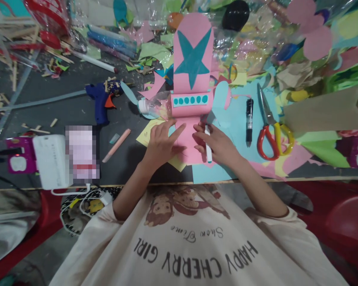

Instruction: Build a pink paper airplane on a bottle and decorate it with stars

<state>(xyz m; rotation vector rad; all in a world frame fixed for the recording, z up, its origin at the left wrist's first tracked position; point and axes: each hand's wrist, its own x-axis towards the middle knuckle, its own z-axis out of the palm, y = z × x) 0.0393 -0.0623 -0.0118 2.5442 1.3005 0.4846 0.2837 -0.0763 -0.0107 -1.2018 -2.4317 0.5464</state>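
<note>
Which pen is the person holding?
The white pen with the teal end, in the right hand. The black pen lies on blue paper beside the scissors; the white pen with a dark red end lies beyond the glue gun.

"show time" and "happy cherry girl" on the shirt

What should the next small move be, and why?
Probably bring the slim white marker with a teal end down to the lower pink paper flap. The right hand already holds the marker beside that flap, the left hand is at its opposite edge and could steady it, and the flap shows no star like the teal one above.
</note>
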